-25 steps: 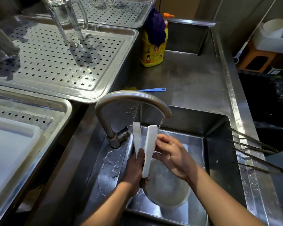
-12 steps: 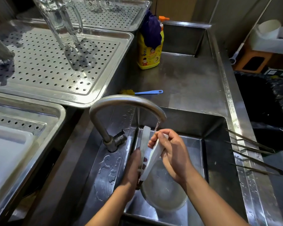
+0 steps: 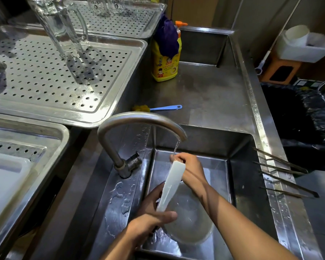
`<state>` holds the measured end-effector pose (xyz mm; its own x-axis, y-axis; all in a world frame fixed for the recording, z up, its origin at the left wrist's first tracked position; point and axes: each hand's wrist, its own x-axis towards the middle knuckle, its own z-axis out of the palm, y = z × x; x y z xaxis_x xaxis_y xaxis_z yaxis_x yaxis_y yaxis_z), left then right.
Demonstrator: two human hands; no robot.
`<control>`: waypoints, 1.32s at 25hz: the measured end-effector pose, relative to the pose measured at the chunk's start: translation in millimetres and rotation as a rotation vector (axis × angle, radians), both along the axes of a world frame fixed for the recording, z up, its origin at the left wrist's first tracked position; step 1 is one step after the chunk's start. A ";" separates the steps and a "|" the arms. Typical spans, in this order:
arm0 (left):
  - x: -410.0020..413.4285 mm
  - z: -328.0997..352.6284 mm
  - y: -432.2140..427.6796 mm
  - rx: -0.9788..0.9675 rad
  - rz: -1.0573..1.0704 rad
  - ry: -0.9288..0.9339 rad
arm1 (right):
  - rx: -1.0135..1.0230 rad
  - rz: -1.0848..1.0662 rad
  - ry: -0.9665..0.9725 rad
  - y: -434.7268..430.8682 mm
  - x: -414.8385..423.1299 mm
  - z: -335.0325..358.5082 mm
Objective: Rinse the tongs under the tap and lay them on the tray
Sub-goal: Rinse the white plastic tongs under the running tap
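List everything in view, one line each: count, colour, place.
tongs: one, white, under the tap stream
tap: one, steel, sink's left rim, running
sink: one, steel, bottom centre
bowl: one, translucent, in the sink
perforated trays: three, steel, left
glass mugs: several, clear, on the two farther trays
board: one, white, in the nearest tray
detergent bottle: one, yellow, behind the sink
cloth: one, purple, draped over the bottle
brush: one, blue handle, counter behind the tap
tweezers: apparently two pairs, steel, sink's right rim
bin bag: one, black, far right
left hand: one, grips the tongs' lower end
right hand: one, holds the tongs' tips under the stream
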<state>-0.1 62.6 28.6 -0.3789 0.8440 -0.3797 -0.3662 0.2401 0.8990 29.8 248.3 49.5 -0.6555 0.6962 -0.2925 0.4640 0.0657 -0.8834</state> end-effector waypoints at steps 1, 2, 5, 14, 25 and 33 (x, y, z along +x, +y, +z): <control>-1.1 -2.7 -1.2 -0.023 0.027 -0.015 | 0.031 0.022 -0.020 3.2 -4.3 1.9; -2.6 -5.0 -3.5 -0.056 0.074 -0.014 | 0.030 0.047 -0.024 5.6 -4.9 2.5; -5.4 -13.9 -11.0 -0.115 0.145 0.003 | -0.090 0.088 0.011 5.9 0.5 2.1; -7.3 -3.1 -0.2 -0.035 0.230 -0.028 | -0.003 0.196 0.055 17.7 2.3 8.5; -11.4 12.1 22.4 -0.149 0.286 -0.002 | 0.359 0.431 -0.056 15.3 4.7 4.3; -25.2 6.6 31.8 -0.246 0.351 -0.245 | -0.233 0.083 0.245 18.1 3.3 6.6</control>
<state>-25.3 94.4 35.2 -0.4983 0.5557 -0.6655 -0.6569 0.2590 0.7081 33.0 266.3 56.1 -0.7774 0.5708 -0.2642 0.2375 -0.1225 -0.9636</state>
